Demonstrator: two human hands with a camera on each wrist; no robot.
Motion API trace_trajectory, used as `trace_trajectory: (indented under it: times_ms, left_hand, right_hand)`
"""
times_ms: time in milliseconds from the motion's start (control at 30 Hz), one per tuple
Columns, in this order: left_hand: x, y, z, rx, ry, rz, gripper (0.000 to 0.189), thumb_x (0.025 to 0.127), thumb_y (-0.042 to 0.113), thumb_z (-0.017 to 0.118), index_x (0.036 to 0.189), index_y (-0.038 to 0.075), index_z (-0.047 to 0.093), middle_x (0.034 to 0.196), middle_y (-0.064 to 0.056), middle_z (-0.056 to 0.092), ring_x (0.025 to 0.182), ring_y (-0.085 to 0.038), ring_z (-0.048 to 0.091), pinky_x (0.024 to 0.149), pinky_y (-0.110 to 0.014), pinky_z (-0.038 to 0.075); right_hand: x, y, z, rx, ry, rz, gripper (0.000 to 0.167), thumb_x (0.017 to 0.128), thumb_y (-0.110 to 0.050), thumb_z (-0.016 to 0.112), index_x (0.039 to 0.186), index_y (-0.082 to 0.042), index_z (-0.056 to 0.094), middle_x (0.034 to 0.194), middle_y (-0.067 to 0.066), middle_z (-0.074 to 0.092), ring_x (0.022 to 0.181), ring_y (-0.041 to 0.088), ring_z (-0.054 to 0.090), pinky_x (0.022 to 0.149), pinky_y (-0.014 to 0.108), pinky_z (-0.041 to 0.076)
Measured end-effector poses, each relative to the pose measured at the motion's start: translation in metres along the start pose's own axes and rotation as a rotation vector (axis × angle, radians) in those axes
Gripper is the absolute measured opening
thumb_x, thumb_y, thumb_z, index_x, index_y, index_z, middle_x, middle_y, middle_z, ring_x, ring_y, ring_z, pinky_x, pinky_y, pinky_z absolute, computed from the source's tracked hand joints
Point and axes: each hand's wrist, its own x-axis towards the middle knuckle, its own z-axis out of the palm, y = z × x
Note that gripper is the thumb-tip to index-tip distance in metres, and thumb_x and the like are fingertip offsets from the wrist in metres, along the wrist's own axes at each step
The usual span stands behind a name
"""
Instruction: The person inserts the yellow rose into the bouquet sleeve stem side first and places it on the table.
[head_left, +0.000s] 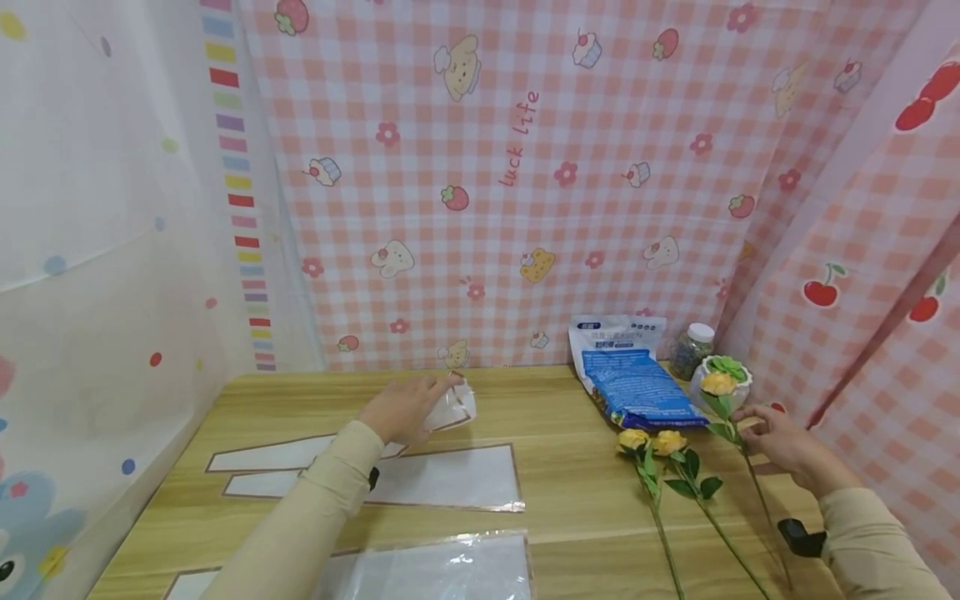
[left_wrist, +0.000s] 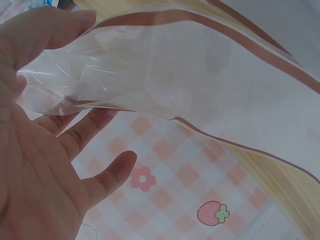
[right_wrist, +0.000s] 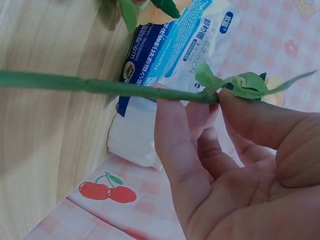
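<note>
My left hand (head_left: pixel 405 410) pinches the wide end of a tapered flower sleeve (left_wrist: pixel 200 75), translucent white with a brown border. In the left wrist view the thumb lies on its upper edge, fingertips at the lower edge, and the other fingers spread. At the right, my right hand (head_left: pixel 783 448) holds an artificial yellow rose (head_left: pixel 718 383) just below its leaves. Thumb and fingers pinch the green stem (right_wrist: pixel 125 89) in the right wrist view. Two more yellow roses, one on the left (head_left: pixel 633 440) and one on the right (head_left: pixel 669 443), lie on the table beside it.
Another flat sleeve (head_left: pixel 465 477) lies under my left arm, and one more (head_left: pixel 442 571) sits at the near edge. A blue-and-white bag (head_left: pixel 637 383), a white-lidded jar (head_left: pixel 690 350) and a white pot (head_left: pixel 738 392) stand at the back right. Printed curtains (head_left: pixel 525 225) enclose the wooden table (head_left: pixel 570 517).
</note>
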Motion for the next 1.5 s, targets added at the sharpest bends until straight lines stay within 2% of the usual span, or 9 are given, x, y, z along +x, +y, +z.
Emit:
trace_trajectory:
  times_ms: [167, 333, 533, 633, 700, 833, 967, 1200, 1500]
  left_hand:
    - [0.000, 0.001, 0.001, 0.012, 0.010, 0.011, 0.097, 0.079, 0.022, 0.087, 0.156, 0.023, 0.029, 0.137, -0.014, 0.057, 0.118, -0.033, 0.061, 0.087, -0.051, 0.057]
    - [0.000, 0.000, 0.002, 0.014, 0.015, 0.010, 0.096, 0.078, 0.023, 0.087, 0.156, 0.023, 0.030, 0.136, -0.014, 0.058, 0.117, -0.033, 0.061, 0.087, -0.050, 0.057]
    - [-0.001, 0.001, 0.001, 0.010, 0.009, 0.013, 0.095, 0.079, 0.022, 0.087, 0.156, 0.022, 0.030, 0.132, -0.014, 0.060, 0.117, -0.032, 0.061, 0.088, -0.049, 0.057]
    - [-0.001, 0.001, 0.000, 0.009, 0.009, 0.019, 0.095, 0.079, 0.021, 0.087, 0.156, 0.022, 0.031, 0.130, -0.014, 0.061, 0.114, -0.031, 0.062, 0.085, -0.046, 0.057]
    - [-0.001, 0.001, 0.001, 0.010, 0.009, 0.020, 0.094, 0.079, 0.020, 0.086, 0.156, 0.021, 0.031, 0.131, -0.014, 0.060, 0.115, -0.030, 0.062, 0.086, -0.045, 0.057]
    - [-0.001, 0.002, 0.002, -0.011, 0.002, 0.013, 0.095, 0.078, 0.018, 0.086, 0.156, 0.021, 0.032, 0.134, -0.014, 0.059, 0.116, -0.030, 0.062, 0.087, -0.044, 0.057]
    - [0.001, 0.002, 0.005, -0.029, -0.008, 0.006, 0.097, 0.077, 0.016, 0.087, 0.156, 0.023, 0.031, 0.136, -0.015, 0.059, 0.116, -0.030, 0.062, 0.083, -0.042, 0.058]
    - [0.002, 0.002, 0.007, -0.008, -0.013, -0.004, 0.097, 0.077, 0.017, 0.087, 0.156, 0.025, 0.031, 0.137, -0.013, 0.059, 0.115, -0.028, 0.063, 0.074, -0.038, 0.057]
    - [0.000, 0.005, 0.004, -0.013, -0.006, -0.006, 0.096, 0.078, 0.018, 0.087, 0.156, 0.023, 0.032, 0.139, -0.014, 0.058, 0.119, -0.031, 0.061, 0.084, -0.046, 0.058]
  right_hand:
    - [-0.001, -0.002, 0.001, -0.030, 0.038, -0.021, 0.027, 0.105, 0.004, 0.038, 0.131, 0.012, 0.035, 0.125, 0.042, 0.044, 0.112, 0.050, 0.053, 0.079, 0.053, 0.059]
    - [-0.003, -0.007, 0.001, -0.048, 0.097, -0.062, 0.026, 0.104, 0.006, 0.039, 0.129, 0.011, 0.037, 0.109, 0.024, 0.055, 0.107, 0.042, 0.055, 0.077, 0.052, 0.059]
    - [-0.005, -0.015, 0.001, -0.070, 0.153, -0.091, 0.024, 0.105, 0.004, 0.036, 0.128, 0.012, 0.035, 0.114, 0.033, 0.050, 0.109, 0.046, 0.053, 0.076, 0.053, 0.059]
    - [-0.006, -0.018, 0.002, -0.068, 0.174, -0.112, 0.024, 0.105, 0.004, 0.035, 0.127, 0.013, 0.034, 0.114, 0.033, 0.050, 0.101, 0.038, 0.058, 0.076, 0.053, 0.059]
    - [-0.006, -0.020, 0.002, -0.066, 0.188, -0.130, 0.026, 0.106, 0.002, 0.037, 0.128, 0.014, 0.034, 0.111, 0.030, 0.052, 0.095, 0.027, 0.060, 0.075, 0.051, 0.059]
    - [-0.005, -0.022, 0.004, -0.067, 0.235, -0.166, 0.028, 0.107, -0.001, 0.040, 0.130, 0.014, 0.034, 0.107, 0.023, 0.053, 0.087, 0.011, 0.056, 0.073, 0.044, 0.060]
    - [-0.004, -0.024, 0.006, -0.075, 0.290, -0.199, 0.029, 0.107, -0.004, 0.041, 0.130, 0.014, 0.036, 0.109, 0.024, 0.052, 0.086, 0.007, 0.054, 0.070, 0.039, 0.060]
    - [-0.003, -0.030, 0.008, -0.096, 0.378, -0.244, 0.030, 0.106, -0.002, 0.044, 0.130, 0.015, 0.037, 0.112, 0.029, 0.051, 0.084, 0.004, 0.053, 0.067, 0.039, 0.061]
    - [-0.005, -0.040, 0.011, -0.104, 0.508, -0.271, 0.035, 0.105, -0.003, 0.046, 0.134, 0.014, 0.038, 0.116, 0.032, 0.052, 0.081, -0.003, 0.052, 0.063, 0.031, 0.059]
